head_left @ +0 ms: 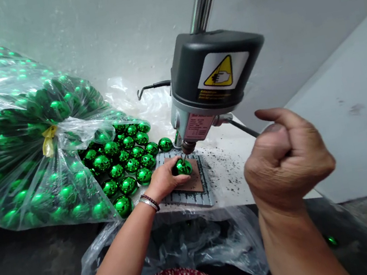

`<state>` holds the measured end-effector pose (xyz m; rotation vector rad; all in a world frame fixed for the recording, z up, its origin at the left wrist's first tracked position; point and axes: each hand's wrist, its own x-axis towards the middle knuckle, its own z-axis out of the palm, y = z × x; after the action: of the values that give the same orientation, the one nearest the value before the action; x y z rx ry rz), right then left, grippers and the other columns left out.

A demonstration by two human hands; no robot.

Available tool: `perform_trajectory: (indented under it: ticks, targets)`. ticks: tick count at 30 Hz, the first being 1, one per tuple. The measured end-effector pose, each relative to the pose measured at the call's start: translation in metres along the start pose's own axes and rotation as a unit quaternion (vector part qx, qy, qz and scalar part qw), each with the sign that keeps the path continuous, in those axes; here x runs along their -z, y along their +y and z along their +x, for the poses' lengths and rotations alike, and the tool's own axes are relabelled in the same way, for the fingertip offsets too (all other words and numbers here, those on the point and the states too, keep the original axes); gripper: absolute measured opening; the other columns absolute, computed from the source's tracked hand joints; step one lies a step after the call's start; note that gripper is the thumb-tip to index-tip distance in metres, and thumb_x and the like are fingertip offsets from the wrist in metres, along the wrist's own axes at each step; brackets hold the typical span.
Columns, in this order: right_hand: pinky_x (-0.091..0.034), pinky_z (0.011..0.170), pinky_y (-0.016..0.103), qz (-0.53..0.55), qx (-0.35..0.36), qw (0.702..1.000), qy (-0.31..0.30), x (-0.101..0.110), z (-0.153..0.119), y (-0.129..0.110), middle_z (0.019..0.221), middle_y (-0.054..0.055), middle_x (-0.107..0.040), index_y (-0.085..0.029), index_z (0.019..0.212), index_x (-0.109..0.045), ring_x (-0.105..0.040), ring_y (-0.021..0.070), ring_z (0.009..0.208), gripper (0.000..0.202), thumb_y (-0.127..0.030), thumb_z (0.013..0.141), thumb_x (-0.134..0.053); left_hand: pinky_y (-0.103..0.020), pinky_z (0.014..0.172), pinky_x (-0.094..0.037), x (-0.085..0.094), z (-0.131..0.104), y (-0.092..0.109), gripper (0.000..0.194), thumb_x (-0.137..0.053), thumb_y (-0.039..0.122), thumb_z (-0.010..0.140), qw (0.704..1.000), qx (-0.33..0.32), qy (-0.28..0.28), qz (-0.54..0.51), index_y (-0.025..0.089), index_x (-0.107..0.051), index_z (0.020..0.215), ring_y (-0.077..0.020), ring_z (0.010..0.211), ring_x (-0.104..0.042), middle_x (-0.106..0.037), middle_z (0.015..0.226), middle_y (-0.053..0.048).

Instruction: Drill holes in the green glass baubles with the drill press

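Note:
A shiny green ball (184,167) sits on a brown pad (195,183) on the grey base plate of a drill press (218,73). My left hand (166,178) grips the ball from its left side, thumb in front and fingers behind. The drill bit meets the top of the ball; how deep it goes is too small to tell. On the right, my right hand (283,153) is closed round the end of the press's feed lever (242,127), with the index finger raised.
Several loose green balls (132,165) lie left of the plate, beside a large clear bag (34,172) of green balls. Dark shavings are scattered on the white table (229,181). An open plastic bag (194,243) hangs below the front edge. A wall stands behind.

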<state>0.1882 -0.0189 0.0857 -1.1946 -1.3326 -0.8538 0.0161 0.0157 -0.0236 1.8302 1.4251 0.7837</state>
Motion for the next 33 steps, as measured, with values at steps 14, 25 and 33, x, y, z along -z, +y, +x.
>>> perform_trajectory:
  ticks: [14,25,33]
  targets:
    - [-0.047,0.067,0.023,0.027,-0.024,0.999,0.015,0.000,-0.018,0.001,0.086,0.003,-0.067,-0.020,0.105,-0.066,-0.059,0.0101,0.070,0.035,-0.014,0.082,-0.039,-0.036,0.101,-0.043,0.000,0.001,0.000,0.071,-0.075,0.037,0.067,1.000,0.003,-0.002,0.001,0.022,-0.052,0.133,-0.0257,0.117,-0.058,-0.062,0.128,-0.007]
    - [-0.033,0.065,0.024,0.059,-0.147,0.983,-0.092,-0.027,0.086,-0.007,0.076,0.000,-0.066,-0.014,0.085,-0.072,-0.056,0.0045,0.070,0.044,-0.015,0.080,-0.028,-0.034,0.091,-0.048,0.013,-0.048,0.012,0.057,-0.073,0.037,0.072,0.999,-0.045,0.012,-0.011,0.020,-0.056,0.124,-0.0238,0.103,-0.062,-0.067,0.114,-0.007]
    - [-0.035,0.068,0.025,0.063,-0.145,0.981,-0.112,-0.026,0.085,-0.007,0.078,0.002,-0.065,-0.012,0.086,-0.072,-0.057,0.0057,0.075,0.043,-0.010,0.081,-0.029,-0.033,0.090,-0.050,0.043,-0.090,0.003,0.055,-0.066,0.047,0.078,0.993,-0.065,-0.063,0.072,0.021,-0.056,0.125,-0.0226,0.104,-0.063,-0.063,0.124,-0.010]
